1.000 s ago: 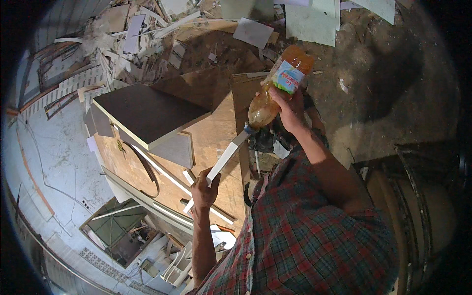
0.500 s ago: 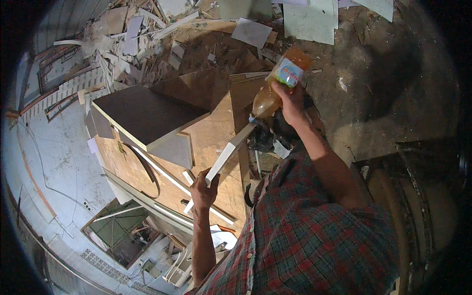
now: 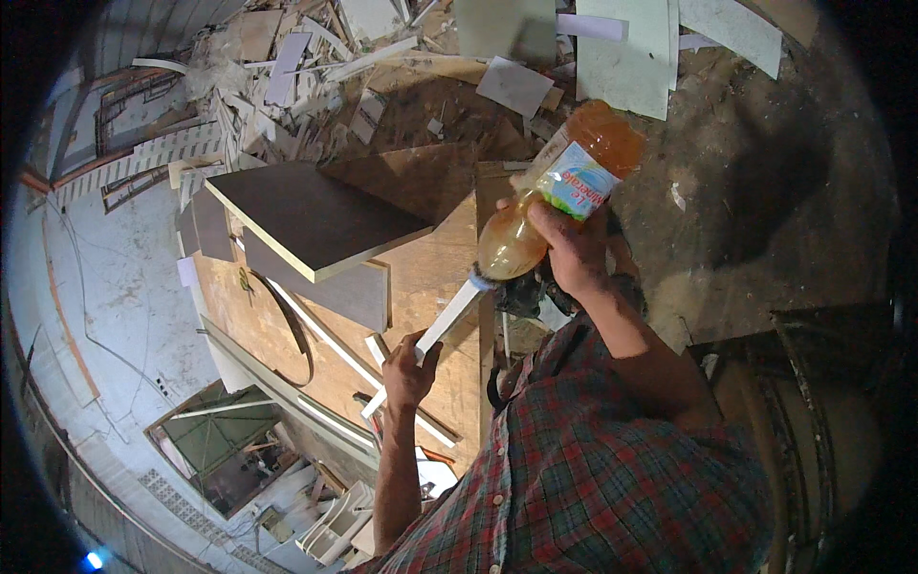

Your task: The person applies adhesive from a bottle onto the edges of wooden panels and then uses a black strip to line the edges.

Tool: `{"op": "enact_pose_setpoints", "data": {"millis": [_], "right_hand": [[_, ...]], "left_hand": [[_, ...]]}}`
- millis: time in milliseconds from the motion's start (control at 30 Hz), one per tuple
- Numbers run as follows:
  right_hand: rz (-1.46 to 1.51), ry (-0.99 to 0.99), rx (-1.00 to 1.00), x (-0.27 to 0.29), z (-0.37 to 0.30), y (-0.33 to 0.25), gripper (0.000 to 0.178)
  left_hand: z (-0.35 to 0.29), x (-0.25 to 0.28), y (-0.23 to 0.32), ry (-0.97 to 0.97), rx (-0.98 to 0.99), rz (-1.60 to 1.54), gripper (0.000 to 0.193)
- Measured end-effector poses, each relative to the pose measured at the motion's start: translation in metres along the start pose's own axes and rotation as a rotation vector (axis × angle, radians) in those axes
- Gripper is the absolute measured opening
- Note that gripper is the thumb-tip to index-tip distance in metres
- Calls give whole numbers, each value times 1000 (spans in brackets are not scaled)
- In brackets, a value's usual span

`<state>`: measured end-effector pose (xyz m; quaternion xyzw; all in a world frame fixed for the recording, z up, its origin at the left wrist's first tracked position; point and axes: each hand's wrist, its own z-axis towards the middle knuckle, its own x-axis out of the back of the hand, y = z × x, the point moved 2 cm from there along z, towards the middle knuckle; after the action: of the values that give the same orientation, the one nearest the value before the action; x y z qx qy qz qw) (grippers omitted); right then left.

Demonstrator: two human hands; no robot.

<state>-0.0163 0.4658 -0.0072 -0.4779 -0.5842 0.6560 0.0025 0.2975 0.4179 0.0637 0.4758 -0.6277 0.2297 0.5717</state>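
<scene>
While my right hand [image 3: 572, 251] tips the orange plastic bottle [image 3: 559, 187] neck-down at about one o'clock, fingers wrapped tight around its middle, my left hand [image 3: 409, 366] is closed on the lower end of a narrow white strip [image 3: 448, 320] that runs up toward the bottle's mouth. The mouth sits right at the strip's upper end, so I judge the pouring onto it is just at its start; I cannot see any liquid on the strip. Most of the amber fill is in the bottle. My two hands are well apart, joined only by strip and bottle. Below them at nine o'clock lies the brown wooden table [image 3: 440, 277], with a dark thick board [image 3: 306, 215] stacked at ten o'clock and scattered offcuts [image 3: 316, 67] at twelve.
</scene>
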Motion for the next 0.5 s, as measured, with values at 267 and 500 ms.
{"op": "enact_pose_setpoints", "data": {"millis": [267, 500], "right_hand": [[93, 29, 7, 2, 17, 0, 42], [271, 91, -95, 8, 11, 14, 45]], "left_hand": [[-1, -1, 0, -3, 1, 3, 31], [-1, -2, 0, 19, -1, -24, 31]]}}
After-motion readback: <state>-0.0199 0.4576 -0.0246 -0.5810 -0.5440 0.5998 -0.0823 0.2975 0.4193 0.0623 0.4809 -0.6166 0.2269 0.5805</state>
